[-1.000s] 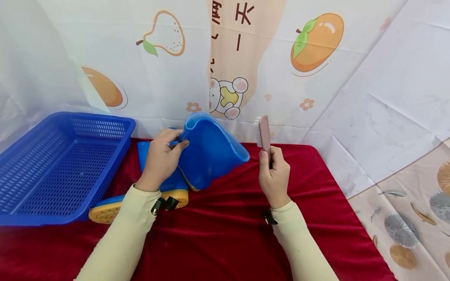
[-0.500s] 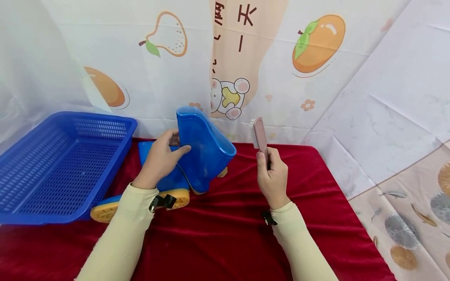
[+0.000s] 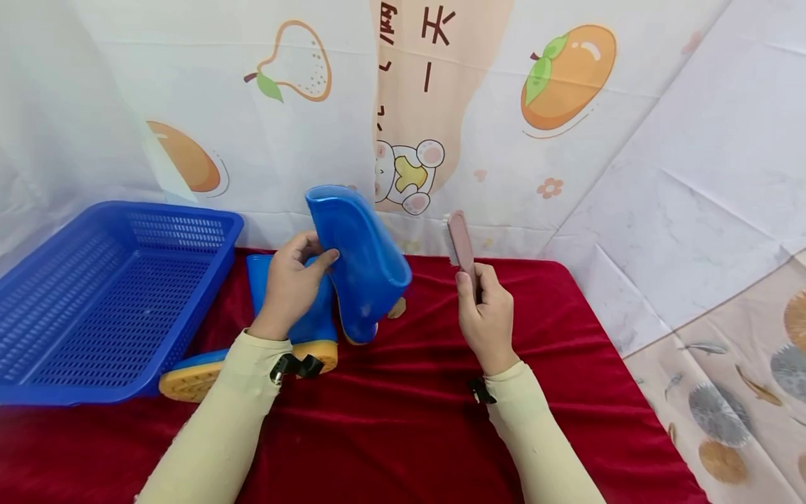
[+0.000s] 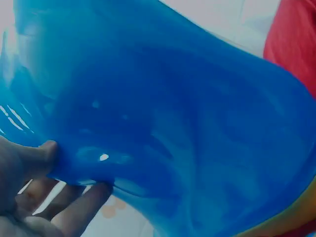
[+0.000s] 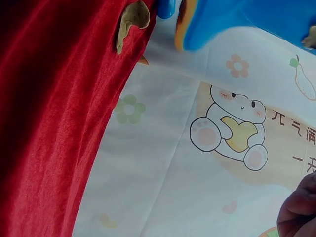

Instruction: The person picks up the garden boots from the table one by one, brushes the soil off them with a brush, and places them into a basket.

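My left hand (image 3: 294,280) grips a blue rain boot (image 3: 359,262) by its shaft, thumb on the near side. The boot is tilted above the cloth, its opening facing up and right. The left wrist view shows the boot's glossy side (image 4: 163,108) and a strip of yellow sole (image 4: 291,210). To the right, my right hand (image 3: 488,315) holds a pink brush (image 3: 462,241) upright by its handle, white bristles facing the boot; the two are apart. A second blue boot (image 3: 317,311) with a yellow sole lies behind my left wrist, partly hidden by the arm.
A blue perforated plastic basket (image 3: 214,294) stands at the left, beside the lying boot. A small crumpled tan piece (image 3: 397,308) lies on the red cloth (image 3: 403,427) just right of the held boot. Behind the table hangs a printed white curtain (image 3: 491,154).
My left hand has turned the boot, so its opening has swung left and looks narrower; the tan piece has come into view. The brush has shifted slightly left and leans toward the boot.
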`<action>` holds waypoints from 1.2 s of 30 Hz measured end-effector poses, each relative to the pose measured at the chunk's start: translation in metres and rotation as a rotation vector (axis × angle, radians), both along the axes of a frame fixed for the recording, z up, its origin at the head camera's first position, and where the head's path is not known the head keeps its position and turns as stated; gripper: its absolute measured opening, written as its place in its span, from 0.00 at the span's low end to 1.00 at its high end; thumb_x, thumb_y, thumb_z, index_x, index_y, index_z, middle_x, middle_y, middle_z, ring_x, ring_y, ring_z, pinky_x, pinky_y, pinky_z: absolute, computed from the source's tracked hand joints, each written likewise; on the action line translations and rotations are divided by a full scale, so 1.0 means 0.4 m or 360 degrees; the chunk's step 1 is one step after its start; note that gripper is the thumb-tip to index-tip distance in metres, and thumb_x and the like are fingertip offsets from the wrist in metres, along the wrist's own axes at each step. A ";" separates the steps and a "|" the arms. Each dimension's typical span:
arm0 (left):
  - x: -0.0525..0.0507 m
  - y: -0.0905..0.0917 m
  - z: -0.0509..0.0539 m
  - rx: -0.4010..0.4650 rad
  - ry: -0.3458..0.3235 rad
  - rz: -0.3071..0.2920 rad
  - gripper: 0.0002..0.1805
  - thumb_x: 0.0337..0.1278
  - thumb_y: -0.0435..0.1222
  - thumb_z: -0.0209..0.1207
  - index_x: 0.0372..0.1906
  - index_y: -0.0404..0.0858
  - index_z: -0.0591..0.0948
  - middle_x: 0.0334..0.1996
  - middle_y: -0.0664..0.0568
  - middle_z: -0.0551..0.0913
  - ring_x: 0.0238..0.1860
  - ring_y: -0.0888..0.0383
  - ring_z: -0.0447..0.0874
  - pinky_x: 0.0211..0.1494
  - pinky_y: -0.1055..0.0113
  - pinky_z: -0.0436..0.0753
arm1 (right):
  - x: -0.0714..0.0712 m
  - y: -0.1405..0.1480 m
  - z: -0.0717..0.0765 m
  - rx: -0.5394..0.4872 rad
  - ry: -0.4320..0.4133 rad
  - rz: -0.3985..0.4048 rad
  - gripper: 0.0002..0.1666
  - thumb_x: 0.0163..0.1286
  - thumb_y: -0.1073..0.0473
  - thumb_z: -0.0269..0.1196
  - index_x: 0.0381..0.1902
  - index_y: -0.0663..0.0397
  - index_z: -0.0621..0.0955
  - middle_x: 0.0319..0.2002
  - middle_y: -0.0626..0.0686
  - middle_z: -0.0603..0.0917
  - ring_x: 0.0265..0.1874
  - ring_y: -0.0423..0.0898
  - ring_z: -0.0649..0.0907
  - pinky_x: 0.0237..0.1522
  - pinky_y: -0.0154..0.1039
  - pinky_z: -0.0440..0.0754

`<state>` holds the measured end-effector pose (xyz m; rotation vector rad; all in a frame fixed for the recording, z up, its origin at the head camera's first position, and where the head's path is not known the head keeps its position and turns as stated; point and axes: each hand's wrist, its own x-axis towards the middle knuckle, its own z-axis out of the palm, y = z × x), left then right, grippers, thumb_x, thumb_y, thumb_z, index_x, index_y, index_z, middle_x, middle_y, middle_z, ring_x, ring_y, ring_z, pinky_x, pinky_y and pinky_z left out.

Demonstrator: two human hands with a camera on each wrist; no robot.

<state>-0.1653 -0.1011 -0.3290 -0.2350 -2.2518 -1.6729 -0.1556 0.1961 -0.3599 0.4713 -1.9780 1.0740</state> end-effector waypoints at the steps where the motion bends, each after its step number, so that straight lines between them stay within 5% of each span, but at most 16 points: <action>1: -0.001 -0.001 -0.002 0.0034 0.0011 -0.0023 0.13 0.74 0.37 0.60 0.56 0.35 0.80 0.46 0.42 0.85 0.46 0.54 0.87 0.50 0.68 0.87 | 0.000 -0.001 0.000 0.0009 -0.0001 -0.0001 0.10 0.77 0.57 0.61 0.40 0.60 0.80 0.20 0.49 0.72 0.17 0.40 0.67 0.21 0.33 0.64; 5: -0.015 -0.003 -0.023 0.0072 -0.0043 -0.0128 0.13 0.76 0.35 0.58 0.58 0.34 0.79 0.48 0.40 0.83 0.49 0.54 0.84 0.54 0.68 0.84 | 0.002 -0.003 0.000 0.0054 -0.0015 0.0003 0.11 0.77 0.56 0.61 0.41 0.60 0.80 0.20 0.49 0.73 0.17 0.40 0.68 0.21 0.33 0.65; 9: -0.024 -0.006 -0.037 -0.0013 -0.0163 -0.0173 0.18 0.78 0.33 0.54 0.66 0.35 0.75 0.55 0.40 0.82 0.57 0.49 0.80 0.62 0.56 0.80 | 0.002 -0.004 -0.004 0.0117 -0.0023 0.0027 0.11 0.77 0.56 0.60 0.42 0.60 0.80 0.20 0.49 0.73 0.18 0.41 0.69 0.22 0.34 0.67; 14: -0.018 -0.012 -0.022 -0.0334 -0.0375 -0.0320 0.29 0.78 0.36 0.55 0.78 0.40 0.64 0.69 0.42 0.74 0.67 0.44 0.76 0.67 0.45 0.78 | 0.002 -0.003 -0.007 0.0224 -0.0032 0.0052 0.12 0.77 0.55 0.61 0.43 0.59 0.81 0.20 0.48 0.72 0.18 0.41 0.69 0.22 0.36 0.67; 20: 0.028 -0.005 0.018 -0.0649 -0.0484 -0.0631 0.47 0.70 0.42 0.63 0.82 0.40 0.49 0.74 0.39 0.65 0.72 0.39 0.69 0.67 0.39 0.76 | 0.001 -0.003 -0.007 0.0348 -0.0052 0.0175 0.09 0.74 0.58 0.64 0.46 0.57 0.83 0.21 0.46 0.72 0.19 0.39 0.69 0.23 0.35 0.67; 24: 0.065 0.024 0.040 -0.0682 -0.0453 -0.0785 0.60 0.59 0.50 0.72 0.84 0.48 0.43 0.79 0.44 0.58 0.76 0.40 0.61 0.67 0.35 0.74 | 0.003 -0.006 -0.005 0.0426 -0.0041 0.0232 0.09 0.71 0.59 0.67 0.47 0.56 0.85 0.23 0.46 0.74 0.21 0.38 0.70 0.24 0.35 0.70; 28: 0.081 0.064 0.047 -0.0650 -0.0415 -0.0697 0.63 0.52 0.57 0.74 0.84 0.51 0.46 0.79 0.48 0.59 0.76 0.39 0.63 0.65 0.33 0.75 | 0.005 -0.009 -0.004 0.0491 -0.0006 0.0250 0.10 0.70 0.60 0.68 0.47 0.57 0.85 0.25 0.47 0.76 0.22 0.38 0.72 0.24 0.35 0.72; 32: 0.086 0.088 0.049 -0.0587 -0.0286 -0.0541 0.50 0.57 0.48 0.74 0.80 0.44 0.60 0.73 0.45 0.70 0.69 0.38 0.75 0.61 0.34 0.79 | 0.003 -0.009 -0.006 0.0472 0.0016 0.0227 0.09 0.71 0.60 0.67 0.45 0.57 0.85 0.23 0.46 0.74 0.20 0.38 0.70 0.23 0.34 0.70; 36: 0.092 0.094 0.047 -0.0426 -0.0174 -0.0491 0.36 0.65 0.39 0.69 0.75 0.44 0.69 0.66 0.47 0.79 0.64 0.43 0.80 0.60 0.36 0.81 | 0.002 -0.009 -0.011 0.0435 0.0028 0.0194 0.08 0.71 0.59 0.67 0.45 0.56 0.85 0.23 0.46 0.74 0.20 0.37 0.69 0.23 0.34 0.68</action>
